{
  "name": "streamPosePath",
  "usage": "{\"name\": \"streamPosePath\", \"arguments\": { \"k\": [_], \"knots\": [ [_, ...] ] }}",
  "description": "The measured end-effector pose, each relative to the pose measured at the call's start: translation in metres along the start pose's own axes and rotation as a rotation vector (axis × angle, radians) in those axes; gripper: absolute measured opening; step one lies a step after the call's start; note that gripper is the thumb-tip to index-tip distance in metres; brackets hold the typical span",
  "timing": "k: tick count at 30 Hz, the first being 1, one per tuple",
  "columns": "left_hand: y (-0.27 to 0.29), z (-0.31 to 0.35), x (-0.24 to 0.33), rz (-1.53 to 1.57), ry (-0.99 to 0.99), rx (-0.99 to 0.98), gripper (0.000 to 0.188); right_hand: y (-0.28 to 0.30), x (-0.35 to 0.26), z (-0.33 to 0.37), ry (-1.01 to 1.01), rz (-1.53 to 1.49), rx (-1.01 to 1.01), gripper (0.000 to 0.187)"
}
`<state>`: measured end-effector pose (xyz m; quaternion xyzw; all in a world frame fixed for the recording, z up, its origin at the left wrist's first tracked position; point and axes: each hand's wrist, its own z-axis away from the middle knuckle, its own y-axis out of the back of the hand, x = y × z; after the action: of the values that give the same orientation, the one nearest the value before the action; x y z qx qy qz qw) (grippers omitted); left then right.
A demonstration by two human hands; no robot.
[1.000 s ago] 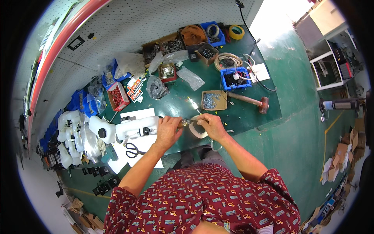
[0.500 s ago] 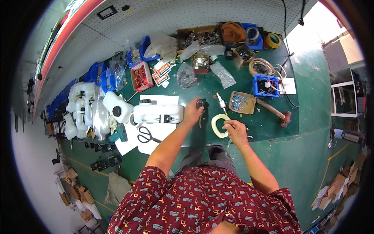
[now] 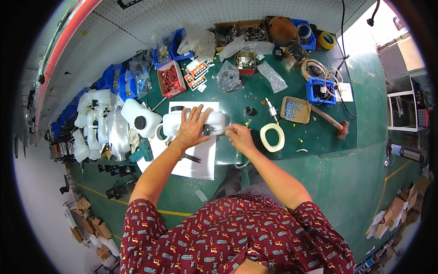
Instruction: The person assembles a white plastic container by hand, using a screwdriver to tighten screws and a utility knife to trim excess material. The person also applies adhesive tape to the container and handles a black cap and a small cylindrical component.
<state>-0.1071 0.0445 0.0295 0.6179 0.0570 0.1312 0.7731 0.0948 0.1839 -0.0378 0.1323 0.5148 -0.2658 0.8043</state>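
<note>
A white plastic tank (image 3: pixel 171 122) with a black cap lies on white paper on the bench. My left hand (image 3: pixel 192 129) rests on top of it, fingers stretched and spread. Close to the tank's right end, my right hand (image 3: pixel 239 138) is closed in a pinch on a clear thin tube (image 3: pixel 237 159), which hangs below it toward the bench edge. Just what the fingertips touch is too small to make out. A small dark round part (image 3: pixel 247 110) stands beyond my right hand. Scissors (image 3: pixel 191 158) lie partly hidden under my left forearm.
Right of my hand lie a cream tape roll (image 3: pixel 272 138), a screwdriver-like tool (image 3: pixel 272 111), a cardboard tray of small parts (image 3: pixel 286 118) and a hammer (image 3: pixel 329 121). More white tanks (image 3: pixel 141 119) and a teal power tool (image 3: pixel 145 150) sit left. Boxes, including red parts (image 3: pixel 171 81), line the back.
My left hand has let go of the small dark part and moved left onto the tank. My right hand has moved left with the tube, from beside the tape roll to the tank's end.
</note>
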Motion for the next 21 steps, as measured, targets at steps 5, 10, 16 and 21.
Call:
{"name": "streamPosePath", "arguments": {
  "k": [5, 10, 16, 21],
  "knots": [
    [-0.017, 0.001, -0.006, -0.044, -0.078, 0.058, 0.117, -0.015, 0.008, -0.007, 0.0, 0.003, 0.048, 0.021],
    [-0.02, -0.002, -0.014, -0.038, -0.13, 0.086, 0.117, -0.02, 0.014, -0.007, 0.008, 0.005, 0.059, 0.021],
    [-0.021, -0.001, -0.014, -0.038, -0.148, 0.129, 0.117, -0.019, 0.009, -0.008, -0.007, 0.082, 0.02, 0.022],
    [-0.02, -0.001, -0.014, -0.029, -0.127, 0.115, 0.116, -0.018, 0.005, -0.011, -0.015, 0.075, -0.005, 0.023]
  ]
}}
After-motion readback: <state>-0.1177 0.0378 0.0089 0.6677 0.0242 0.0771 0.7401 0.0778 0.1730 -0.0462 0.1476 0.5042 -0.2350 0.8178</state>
